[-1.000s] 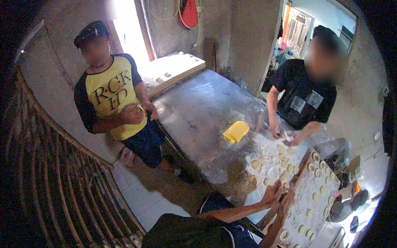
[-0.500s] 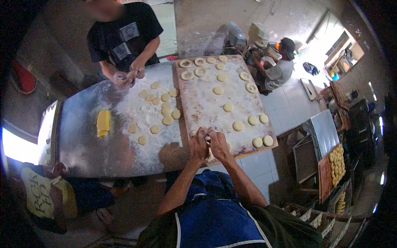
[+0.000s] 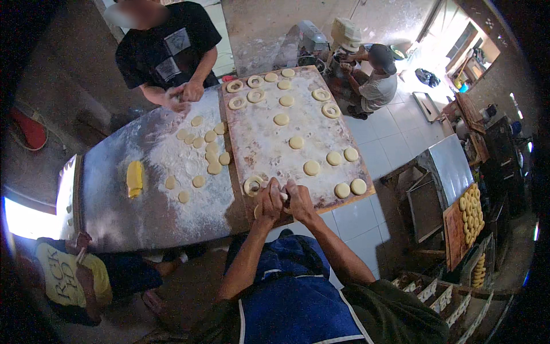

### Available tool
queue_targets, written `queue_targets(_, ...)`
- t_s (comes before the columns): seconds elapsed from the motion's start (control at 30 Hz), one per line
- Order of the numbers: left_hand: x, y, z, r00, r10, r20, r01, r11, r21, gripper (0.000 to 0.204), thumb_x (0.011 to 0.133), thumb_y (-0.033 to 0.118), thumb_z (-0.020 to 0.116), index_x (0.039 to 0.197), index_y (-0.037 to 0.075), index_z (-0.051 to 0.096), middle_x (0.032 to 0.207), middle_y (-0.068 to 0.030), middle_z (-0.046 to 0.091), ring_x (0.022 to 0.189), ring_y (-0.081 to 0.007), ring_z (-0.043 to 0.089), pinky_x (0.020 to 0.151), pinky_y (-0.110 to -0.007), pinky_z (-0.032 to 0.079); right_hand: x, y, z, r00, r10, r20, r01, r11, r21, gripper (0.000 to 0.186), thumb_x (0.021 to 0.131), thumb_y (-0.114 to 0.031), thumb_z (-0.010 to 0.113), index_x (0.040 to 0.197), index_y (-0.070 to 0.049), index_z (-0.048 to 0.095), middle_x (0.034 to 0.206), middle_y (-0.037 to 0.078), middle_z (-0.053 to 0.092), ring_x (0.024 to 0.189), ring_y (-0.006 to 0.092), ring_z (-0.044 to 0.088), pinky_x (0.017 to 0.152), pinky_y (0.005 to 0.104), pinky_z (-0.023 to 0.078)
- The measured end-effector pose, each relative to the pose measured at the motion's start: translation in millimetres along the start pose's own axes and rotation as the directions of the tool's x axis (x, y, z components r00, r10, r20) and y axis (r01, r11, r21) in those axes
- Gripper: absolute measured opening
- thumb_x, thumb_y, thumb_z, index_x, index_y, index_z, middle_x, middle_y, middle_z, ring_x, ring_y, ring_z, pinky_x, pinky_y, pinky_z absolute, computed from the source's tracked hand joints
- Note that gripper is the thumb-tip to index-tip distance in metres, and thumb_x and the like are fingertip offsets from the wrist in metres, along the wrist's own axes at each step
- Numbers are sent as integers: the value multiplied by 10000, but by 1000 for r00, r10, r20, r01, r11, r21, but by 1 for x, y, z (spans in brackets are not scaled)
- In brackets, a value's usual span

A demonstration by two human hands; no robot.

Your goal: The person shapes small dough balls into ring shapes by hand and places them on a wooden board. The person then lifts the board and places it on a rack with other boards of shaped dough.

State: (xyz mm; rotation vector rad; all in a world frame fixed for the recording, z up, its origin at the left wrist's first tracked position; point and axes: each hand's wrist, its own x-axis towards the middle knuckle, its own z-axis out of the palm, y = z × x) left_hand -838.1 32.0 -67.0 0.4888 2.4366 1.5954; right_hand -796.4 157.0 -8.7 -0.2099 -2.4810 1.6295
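At the near edge of a floured wooden board [image 3: 260,135], my left hand [image 3: 269,202] and my right hand [image 3: 299,202] are close together, fingers curled inward. Between them shows a small whitish piece [image 3: 283,196], mostly hidden by the fingers; I cannot tell what it is. A dough ring [image 3: 246,187] lies just left of my left hand. Part of another dough piece [image 3: 257,212] shows beside that hand's wrist side. Flat dough discs [image 3: 311,168] are spread over the board, and several dough rings [image 3: 235,86] lie at its far left and far right edges.
Left of the board, a metal table [image 3: 114,223] carries flour, several dough discs [image 3: 199,182] and a yellow block [image 3: 134,179]. Across it a person in black [image 3: 172,46] works with both hands. Others sit at lower left [image 3: 74,275] and far right [image 3: 378,86]. A tray of rings [image 3: 452,235] stands right.
The view has shifted, so board and table appear further left. A dough ring hidden behind my left hand before now shows beside it. My hands stay close together, fingers still curled.
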Motion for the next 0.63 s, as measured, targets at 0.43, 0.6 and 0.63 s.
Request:
queue_targets(0.43, 83, 15, -23, 994, 72, -84, 2, 747, 664, 298, 885, 256, 581, 1039, 4, 614, 1108, -227, 608, 1147, -377, 530, 1031, -617, 298, 21, 21, -31, 973, -41, -228, -77, 871, -486, 475, 783, -146, 704, 1187, -2, 501, 993, 235, 614, 871, 411, 600, 749, 477, 484)
queue_targets(0.6, 91, -3, -36, 985, -22, 172, -60, 887, 457, 368, 784, 325, 715, 1046, 80, 637, 1110, -155, 626, 1194, -380, 490, 1059, -621, 254, 28, 64, -44, 965, -221, -143, 47, 681, -731, 471, 818, -70, 607, 1260, 23, 474, 1207, 308, 528, 1104, 469, 510, 953, 551, 392)
queue_targets(0.63, 93, -2, -36, 983, -58, 174, -30, 885, 465, 416, 788, 365, 722, 1081, 83, 638, 1124, -167, 618, 1178, -376, 505, 1075, -624, 236, 38, 75, -43, 964, -243, -111, 83, 666, -742, 494, 823, -52, 608, 1290, -1, 455, 1228, 302, 509, 1117, 473, 491, 971, 559, 374)
